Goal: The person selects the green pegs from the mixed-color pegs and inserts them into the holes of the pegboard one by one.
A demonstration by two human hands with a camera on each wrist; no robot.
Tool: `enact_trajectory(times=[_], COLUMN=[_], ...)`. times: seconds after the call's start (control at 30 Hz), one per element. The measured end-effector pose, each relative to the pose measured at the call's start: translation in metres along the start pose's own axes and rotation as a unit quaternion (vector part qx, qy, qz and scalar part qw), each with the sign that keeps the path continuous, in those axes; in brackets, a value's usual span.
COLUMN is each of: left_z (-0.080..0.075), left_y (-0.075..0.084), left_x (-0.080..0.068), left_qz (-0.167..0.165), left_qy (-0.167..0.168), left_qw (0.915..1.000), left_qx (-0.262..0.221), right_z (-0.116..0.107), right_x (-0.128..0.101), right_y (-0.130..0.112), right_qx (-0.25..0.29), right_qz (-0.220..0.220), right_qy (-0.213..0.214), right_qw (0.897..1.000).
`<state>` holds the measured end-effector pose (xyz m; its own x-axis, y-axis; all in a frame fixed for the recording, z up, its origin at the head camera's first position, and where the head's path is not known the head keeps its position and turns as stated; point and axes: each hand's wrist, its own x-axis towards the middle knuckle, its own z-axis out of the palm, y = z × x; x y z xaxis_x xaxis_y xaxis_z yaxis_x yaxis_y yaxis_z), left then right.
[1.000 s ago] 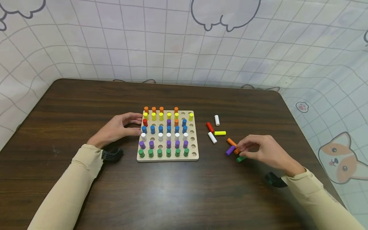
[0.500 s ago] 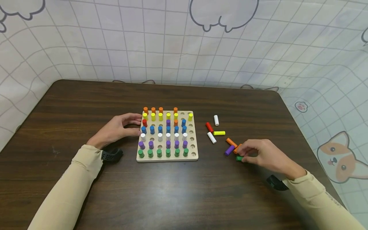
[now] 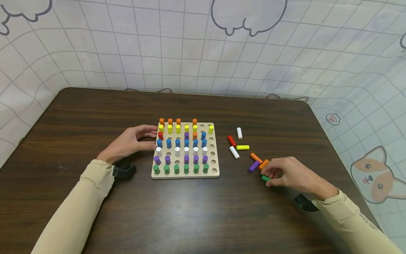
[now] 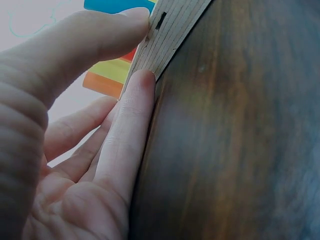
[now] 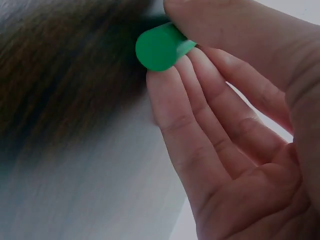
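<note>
A light wooden pegboard (image 3: 216,165) lies on the dark table, with rows of coloured pegs standing in its holes. At its left edge is my left hand (image 3: 128,143); the left wrist view shows the thumb and a straight finger (image 4: 127,125) touching the board's side (image 4: 165,35). To the right of the board, my right hand (image 3: 293,174) pinches a green peg (image 3: 265,178) between thumb and fingertips, low over the table. The right wrist view shows the round end of this green peg (image 5: 156,48). Two orange pegs (image 3: 263,164) and a purple peg (image 3: 254,166) lie just beyond those fingertips.
Between board and right hand lie a red peg (image 3: 232,140), a yellow peg (image 3: 243,147) and two white pegs (image 3: 234,152). The table (image 3: 177,218) meets a grid-patterned cloth (image 3: 177,53) at the back and right.
My right hand has come slightly toward the near edge, drawing the green peg away from the orange and purple ones. My left hand has stayed at the board's edge.
</note>
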<state>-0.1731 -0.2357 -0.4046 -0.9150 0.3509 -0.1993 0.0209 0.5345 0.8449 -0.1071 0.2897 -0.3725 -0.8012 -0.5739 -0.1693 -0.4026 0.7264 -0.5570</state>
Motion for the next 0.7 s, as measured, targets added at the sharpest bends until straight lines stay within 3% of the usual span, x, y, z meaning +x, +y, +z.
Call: enact_trajectory(times=[0.13, 0.7], left_z=[-0.002, -0.001], left_y=[-0.001, -0.002], left_x=[-0.002, 0.0], left_qz=[0.002, 0.011], left_qy=[0.001, -0.002], left_qw=[1.0, 0.9998], left_qx=[0.001, -0.017], right_z=[0.0, 0.003], right_x=[0.004, 0.03], right_y=[-0.005, -0.029], right_qx=[-0.015, 0.003], right_qz=[-0.008, -0.066], right_qy=[-0.006, 0.07], right_qw=[1.0, 0.995])
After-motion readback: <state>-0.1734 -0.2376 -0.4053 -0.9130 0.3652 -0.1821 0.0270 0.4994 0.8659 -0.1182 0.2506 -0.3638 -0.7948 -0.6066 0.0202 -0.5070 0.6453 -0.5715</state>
